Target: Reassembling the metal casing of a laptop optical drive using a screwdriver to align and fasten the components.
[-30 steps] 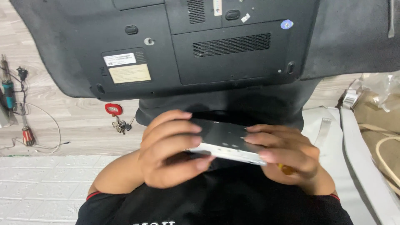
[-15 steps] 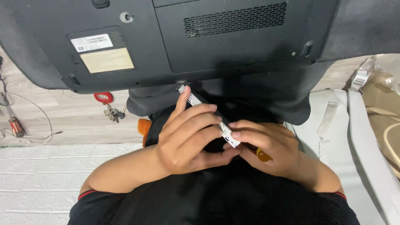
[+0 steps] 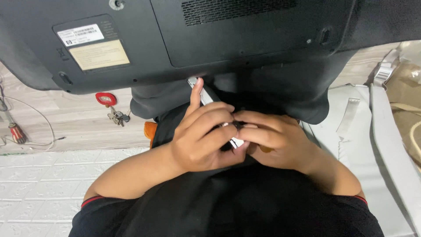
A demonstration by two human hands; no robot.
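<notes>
both hands are bunched together low in the middle of the view, right over the person's lap. the left hand (image 3: 204,138) is curled tight around a thin flat part (image 3: 206,98) with a pale edge, index finger stretched straight up along it toward the underside of the black laptop (image 3: 210,39). the right hand (image 3: 274,140) is closed in on the same part from the other side, fingertips pinching its lower end where a small white corner peeks out between the two hands. most of the part is hidden under the fingers, so can't tell what it really is.

compared to a second ago: back then the part lay flat and wide across both hands, dark face up, and you could see nearly all of it. half a second ago it was already tipped on edge. now it stands steeper, top end just under the laptop's near edge, and the hands have squeezed closer so they touch. the laptop also fills more of the top of the view than before.

off to the left on the pale wood floor (image 3: 70,127) there's a red key fob with keys (image 3: 109,103), a red-handled screwdriver (image 3: 16,132) near the left edge with a thin wire beside it. a grey panel (image 3: 372,131) lies on the right.
</notes>
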